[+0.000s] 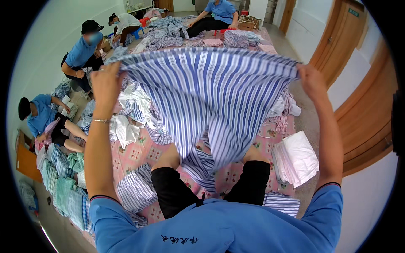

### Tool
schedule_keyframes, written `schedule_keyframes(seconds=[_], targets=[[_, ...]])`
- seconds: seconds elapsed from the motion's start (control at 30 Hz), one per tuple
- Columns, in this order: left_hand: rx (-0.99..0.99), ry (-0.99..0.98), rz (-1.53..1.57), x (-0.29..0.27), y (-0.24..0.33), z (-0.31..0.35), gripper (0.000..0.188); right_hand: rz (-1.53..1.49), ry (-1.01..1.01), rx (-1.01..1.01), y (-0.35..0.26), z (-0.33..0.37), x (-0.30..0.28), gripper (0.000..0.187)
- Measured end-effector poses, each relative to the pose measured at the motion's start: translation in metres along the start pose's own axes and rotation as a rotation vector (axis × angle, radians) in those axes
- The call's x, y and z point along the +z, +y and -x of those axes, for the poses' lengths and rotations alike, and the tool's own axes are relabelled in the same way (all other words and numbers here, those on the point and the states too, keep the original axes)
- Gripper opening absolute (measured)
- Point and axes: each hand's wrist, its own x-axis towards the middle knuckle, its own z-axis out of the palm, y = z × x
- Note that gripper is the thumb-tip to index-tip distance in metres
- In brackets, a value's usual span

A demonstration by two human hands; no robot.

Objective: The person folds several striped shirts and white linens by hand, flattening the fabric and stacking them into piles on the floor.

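Stretched wide between my two raised hands is a pair of blue-and-white striped trousers (198,80). My left hand (106,82) is closed on one end of the waistband, and my right hand (313,80) grips the other end. The cloth hangs down in front of my knees, its legs bunched and slightly blurred at the bottom. On the pink patterned sheet (130,154) beneath, a folded striped stack (137,187) lies by my left thigh. A folded white pile (295,159) rests beyond my right thigh, with more striped cloth (282,204) nearer to me.
Loose white garments (125,131) and striped ones are heaped ahead to the left. Stacks of green and blue checked cloth (63,189) line the left side. Several people in blue or white tops sit or squat among clothes piles (162,31). Wooden doors (339,36) stand along the right wall.
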Motion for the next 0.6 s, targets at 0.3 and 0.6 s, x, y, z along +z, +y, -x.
schedule_keyframes(seconds=[0.3, 0.6], targets=[[-0.253, -0.37, 0.417, -0.05, 0.074, 0.225, 0.048, -0.558, -0.074, 0.136, 0.021, 0.197, 0.095, 0.033], [-1.454, -0.575, 0.878, -0.015, 0.123, 0.428, 0.055, -0.476, -0.64, -0.458, -0.009, 0.298, 0.184, 0.033]])
